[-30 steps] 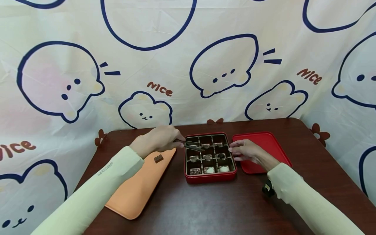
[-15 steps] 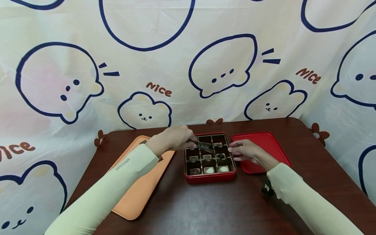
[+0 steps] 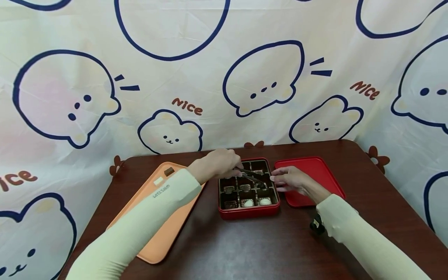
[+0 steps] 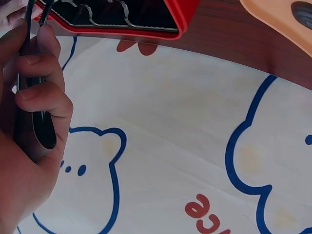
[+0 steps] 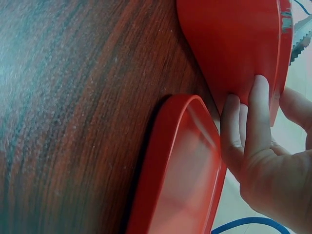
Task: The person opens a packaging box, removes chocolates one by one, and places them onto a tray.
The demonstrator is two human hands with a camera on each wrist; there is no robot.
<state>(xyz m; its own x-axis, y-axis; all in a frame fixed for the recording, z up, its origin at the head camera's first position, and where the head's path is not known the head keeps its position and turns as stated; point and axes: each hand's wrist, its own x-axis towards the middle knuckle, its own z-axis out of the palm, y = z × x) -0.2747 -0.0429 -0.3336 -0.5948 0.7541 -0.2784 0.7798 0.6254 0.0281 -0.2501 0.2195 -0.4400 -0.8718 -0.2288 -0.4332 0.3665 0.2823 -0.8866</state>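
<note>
In the head view a red box point(image 3: 249, 212) with a divided inner tray stands on the table, chocolates in several compartments. My left hand point(image 3: 221, 164), above the box's back left, grips metal tongs point(image 4: 25, 129) with toothed tips. The tips reach down at the middle-row right compartment, right at a dark chocolate point(image 3: 261, 186). White chocolates point(image 3: 265, 201) lie in the front row. My right hand point(image 3: 293, 180) holds the box's right side: fingers lie along the outer wall, thumb at the rim, as the right wrist view shows.
A red lid point(image 3: 316, 171) lies right of the box, partly under my right forearm. Left of the box is an orange tray point(image 3: 164, 233) with a brown piece point(image 3: 169, 171) and a white piece point(image 3: 158, 181); my left sleeve covers part of it. A patterned cloth hangs behind.
My left hand has moved right with the tongs, their tips going from the box's middle to its right compartment. My right hand stays at the box's side.
</note>
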